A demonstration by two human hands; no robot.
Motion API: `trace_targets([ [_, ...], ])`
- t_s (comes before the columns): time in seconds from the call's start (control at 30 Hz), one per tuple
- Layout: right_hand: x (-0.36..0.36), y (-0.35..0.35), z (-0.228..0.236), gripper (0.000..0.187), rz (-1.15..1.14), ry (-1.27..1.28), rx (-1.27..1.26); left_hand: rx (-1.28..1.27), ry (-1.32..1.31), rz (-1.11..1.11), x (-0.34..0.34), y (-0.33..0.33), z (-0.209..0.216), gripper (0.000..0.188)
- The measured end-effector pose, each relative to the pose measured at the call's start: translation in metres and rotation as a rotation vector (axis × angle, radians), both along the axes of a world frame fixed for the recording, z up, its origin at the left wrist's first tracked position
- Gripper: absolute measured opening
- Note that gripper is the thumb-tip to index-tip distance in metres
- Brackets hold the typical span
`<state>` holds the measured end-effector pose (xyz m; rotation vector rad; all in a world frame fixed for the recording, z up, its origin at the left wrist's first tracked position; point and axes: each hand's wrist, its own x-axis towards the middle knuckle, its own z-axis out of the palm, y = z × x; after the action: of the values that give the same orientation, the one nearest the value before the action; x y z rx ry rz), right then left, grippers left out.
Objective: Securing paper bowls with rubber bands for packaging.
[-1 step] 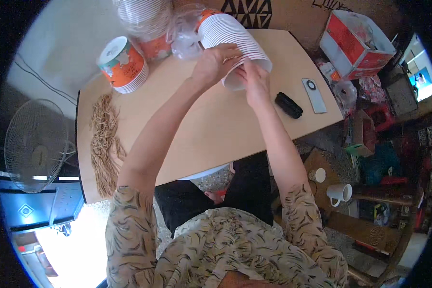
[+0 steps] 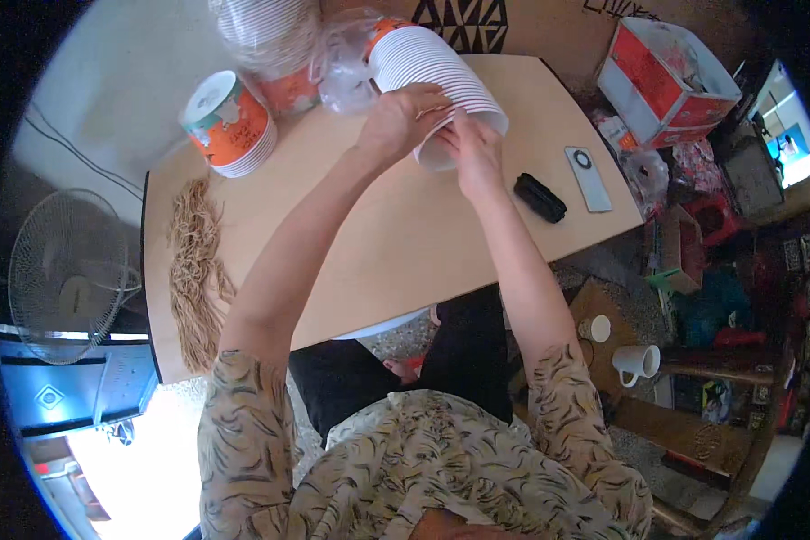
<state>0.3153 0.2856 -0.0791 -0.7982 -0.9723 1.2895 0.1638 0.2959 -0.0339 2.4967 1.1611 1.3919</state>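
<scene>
A long nested stack of white paper cups (image 2: 430, 70) lies on its side on the table, its open mouth toward me. My left hand (image 2: 401, 122) bends over the rims at the mouth end, fingers closed on the stack, thumb hidden. At the front cup's edge my right hand (image 2: 477, 158) pinches the rim, some fingertips just inside the mouth. Whether one cup is parting from the rest, I cannot tell. Clear plastic wrap (image 2: 344, 70) bunches around the stack's far end, beside an orange printed patch. To the left stands a shorter upturned stack of orange printed cups (image 2: 234, 126).
Beige strings (image 2: 194, 270) lie along the table's left side. Behind, a tall wrapped cup stack (image 2: 265, 36) stands by the wall. A black case (image 2: 540, 198) and a phone (image 2: 589, 178) rest at right. Beyond the table are a red-white box (image 2: 666, 85), a fan (image 2: 70, 279) and a mug (image 2: 637, 362).
</scene>
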Motion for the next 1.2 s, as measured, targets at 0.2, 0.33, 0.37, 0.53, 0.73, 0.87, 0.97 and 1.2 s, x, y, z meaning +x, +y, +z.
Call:
trace_targets([
  [0.2, -0.003, 0.01, -0.003, 0.029, 0.059, 0.048, -0.025, -0.056, 0.025, 0.006, 0.005, 0.005, 0.001, 0.024],
  [0.33, 0.004, 0.014, -0.013, 0.025, -0.106, -0.141, 0.12, -0.069, 0.018, -0.012, 0.014, 0.002, 0.004, 0.023],
  [0.37, 0.008, 0.014, -0.013, 0.024, -0.117, -0.246, 0.173, -0.021, -0.013, -0.019, 0.016, 0.002, 0.003, 0.023],
  [0.53, 0.025, -0.041, 0.011, 0.019, -0.198, -0.619, 0.16, 0.008, -0.061, 0.036, 0.01, -0.001, -0.009, 0.023],
  [0.73, 0.051, -0.156, 0.038, 0.013, -0.309, -0.86, 0.144, -0.243, -0.203, 0.092, -0.011, -0.047, -0.009, 0.026],
  [0.87, 0.029, -0.191, 0.037, 0.016, -0.381, -1.197, 0.707, -0.478, -0.459, 0.076, -0.039, -0.135, -0.01, 0.038],
  [0.97, 0.006, -0.204, 0.036, 0.02, -0.17, -1.239, 0.826, -0.466, -0.474, 0.06, -0.045, -0.194, -0.016, 0.057],
  [1.2, -0.026, -0.221, 0.027, 0.032, 0.07, -1.269, 0.931, -0.474, -0.395, 0.023, -0.085, -0.251, -0.033, 0.059],
])
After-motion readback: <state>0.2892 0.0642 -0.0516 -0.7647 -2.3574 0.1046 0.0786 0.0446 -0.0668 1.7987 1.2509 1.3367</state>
